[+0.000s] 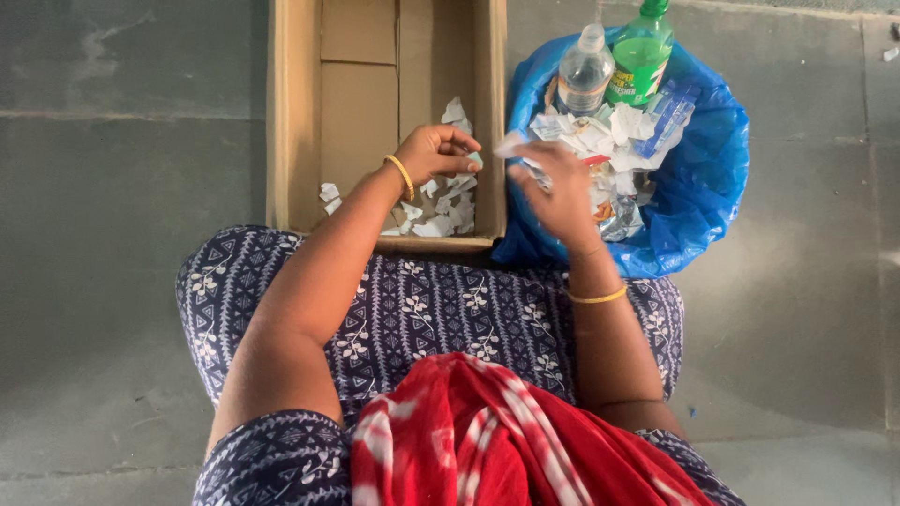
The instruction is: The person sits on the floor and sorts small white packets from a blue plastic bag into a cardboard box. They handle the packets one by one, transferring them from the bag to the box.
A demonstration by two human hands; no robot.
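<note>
The left hand point(436, 150) pinches a paper scrap point(473, 159) over the box point(295, 112), which holds a few scraps. The right hand point(553, 192) grips paper point(514, 143) beside the blue bag point(703, 178); much paper remains there, so sorting seems half done.

a small white paper scrap point(511, 143), crumpled and torn-edged, sits pinched at the fingertips of the right hand point(560, 194), raised between a cardboard box point(291, 112) and a blue bag point(703, 187). more white paper scraps point(441, 211) lie loose in the near right corner of the open brown box, under the curled left hand point(433, 152), with a few bits further left on the box floor. the blue plastic bag stands open just right of the box, holding a heap of crumpled white paper point(600, 131).
</note>
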